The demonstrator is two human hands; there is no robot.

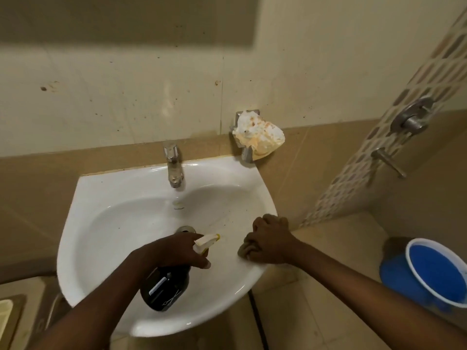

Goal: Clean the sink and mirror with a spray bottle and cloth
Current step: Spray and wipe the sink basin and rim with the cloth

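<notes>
Over the sink [106, 198] | my left hand [174, 251] grips spray bottle [165, 286] | right hand [271, 242] fisted on cloth [243, 250] | step: rim wiping | next: spray basin.

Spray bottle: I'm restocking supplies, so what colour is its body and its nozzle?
The spray bottle has a black body and a pale yellow-white nozzle, seen in the head view.

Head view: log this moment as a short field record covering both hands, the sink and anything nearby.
left hand: grip on dark spray bottle, nozzle aimed over the basin
right hand: grip on bunched cloth, pressed on the sink's right rim
sink: white, small specks in basin
tap: no water seen running
soap dish: on wall, right of tap
blue bucket: on floor, right
mirror: not in view
</notes>
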